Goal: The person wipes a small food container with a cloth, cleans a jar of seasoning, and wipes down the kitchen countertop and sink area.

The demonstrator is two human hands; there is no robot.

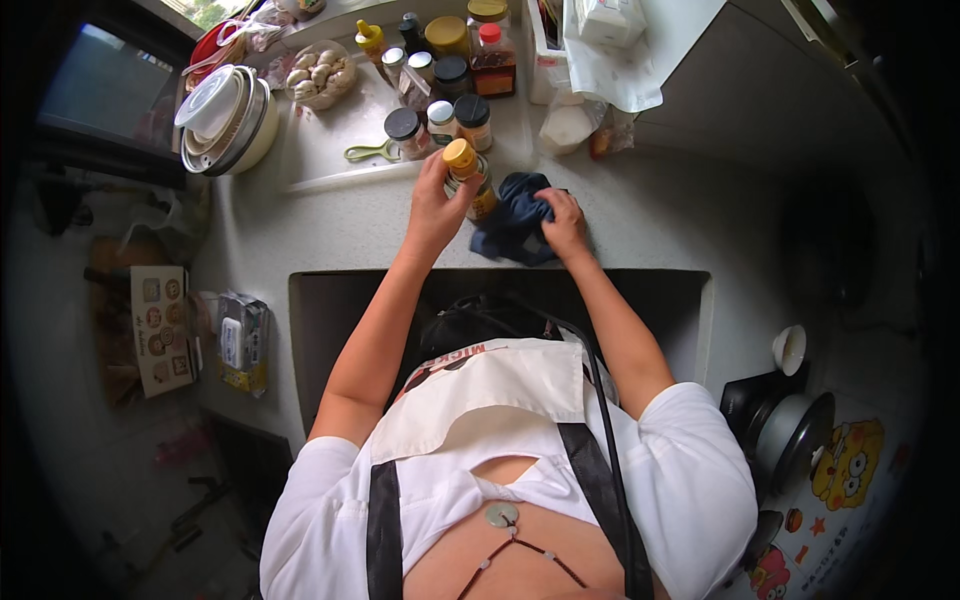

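Note:
My left hand (437, 208) is closed around a small bottle with a yellow cap (460, 156), upright near the front of the counter. The bottle's dark body with a yellowish label shows to the right of my fingers. Bunched in my right hand (566, 224) is a dark blue cloth (512, 226), lying against the bottle's right side. Just beyond the bottle stand a jar with a dark lid (473, 112), a white-capped jar (440, 114) and another dark-lidded jar (404, 126).
A white tray (310, 184) bears more jars, a green-handled tool (372, 151) and a bowl of garlic (322, 76). Stacked basins (228, 125) stand left, a wipes pack (243, 345) nearer me. A white bin (545, 75) and a plastic-wrapped white item (566, 128) sit right.

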